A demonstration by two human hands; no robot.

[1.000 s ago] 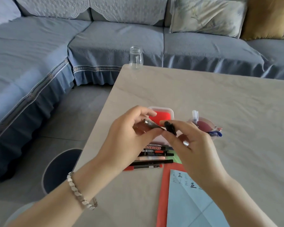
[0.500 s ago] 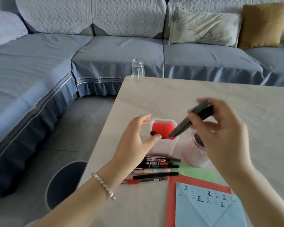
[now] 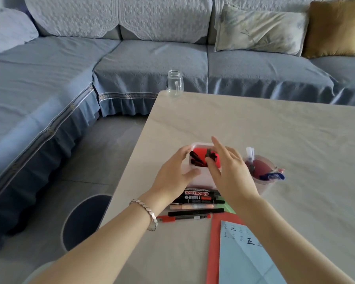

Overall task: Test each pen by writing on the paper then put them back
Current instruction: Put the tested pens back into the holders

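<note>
- Since half a second ago, our right hand has dropped from above the table and put the grey pen into the white holder. Its fingers are now spread loose, holding nothing (the pen top is at their tips).
- Our left hand grips the holder's 9 o'clock side.
- That pen is back, we judge. The row of pens waits at the holder's 6 o'clock, and the paper at 5.

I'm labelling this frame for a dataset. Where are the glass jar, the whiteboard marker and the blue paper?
glass jar (image 3: pixel 174 83), head view, on its clear body.
whiteboard marker (image 3: pixel 196 193), head view, on its red label.
blue paper (image 3: pixel 244 263), head view, on its bare middle.
</note>
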